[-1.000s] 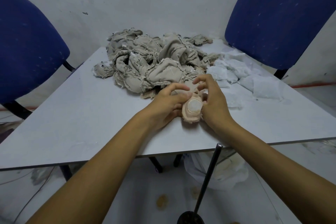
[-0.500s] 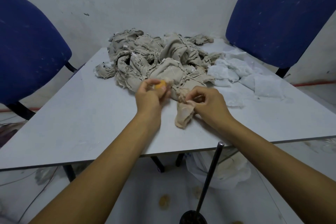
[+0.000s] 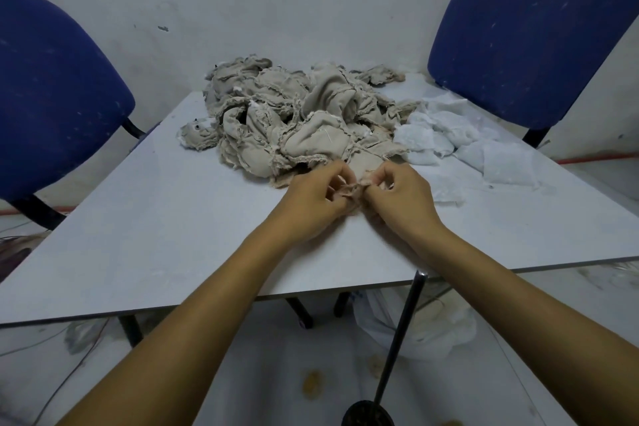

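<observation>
A small beige cloth piece (image 3: 352,188) lies on the white table (image 3: 166,235) just in front of the heap of beige frayed cloth pieces (image 3: 297,121). My left hand (image 3: 313,199) and my right hand (image 3: 397,199) meet over it, fingers curled, each pinching an edge of the piece between them. Most of the piece is hidden under my fingers.
White stuffing wads (image 3: 463,145) lie to the right of the beige heap. Two blue chairs (image 3: 52,93) (image 3: 529,28) stand at the table's left and right far corners. A black pole (image 3: 397,339) and a white bag (image 3: 432,332) are under the near edge.
My left hand has come back from the heap and joined the right hand on the small piece. The orange thing it held half a second ago is no longer visible.
</observation>
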### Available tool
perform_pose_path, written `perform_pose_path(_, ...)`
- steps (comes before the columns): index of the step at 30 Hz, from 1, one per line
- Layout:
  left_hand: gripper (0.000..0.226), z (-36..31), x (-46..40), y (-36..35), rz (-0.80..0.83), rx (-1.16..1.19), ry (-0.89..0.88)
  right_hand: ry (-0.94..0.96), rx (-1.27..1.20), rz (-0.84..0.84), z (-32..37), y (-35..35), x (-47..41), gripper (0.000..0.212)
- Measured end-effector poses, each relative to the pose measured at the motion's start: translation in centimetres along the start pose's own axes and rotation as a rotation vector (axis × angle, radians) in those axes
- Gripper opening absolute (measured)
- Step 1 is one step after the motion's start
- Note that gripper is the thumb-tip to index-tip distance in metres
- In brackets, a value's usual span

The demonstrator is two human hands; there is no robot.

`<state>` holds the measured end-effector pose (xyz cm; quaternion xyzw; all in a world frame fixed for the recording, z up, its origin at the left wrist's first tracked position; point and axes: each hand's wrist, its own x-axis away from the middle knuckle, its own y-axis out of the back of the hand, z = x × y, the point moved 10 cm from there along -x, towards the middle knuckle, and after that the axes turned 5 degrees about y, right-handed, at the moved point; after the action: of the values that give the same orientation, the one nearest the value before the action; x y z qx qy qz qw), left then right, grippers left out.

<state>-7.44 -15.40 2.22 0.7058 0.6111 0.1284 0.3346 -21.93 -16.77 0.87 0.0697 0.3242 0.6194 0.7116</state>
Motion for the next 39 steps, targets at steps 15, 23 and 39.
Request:
perform_pose_path(15,0.009,2.1,-0.5,0.5,0.061,0.206,0.054,0.284,-0.149,0.121,2.3,-0.5,0.6,0.009)
perform_pose_path(23,0.017,1.4,-0.3,0.7,0.038,0.366,0.095,0.263,-0.260,0.328,2.5,-2.0,0.7,0.022)
perform_pose_path(39,0.020,-1.1,0.6,-0.5,-0.190,0.065,-0.107,-0.051,-0.342,0.076,-0.7,-0.2,-0.2,0.023)
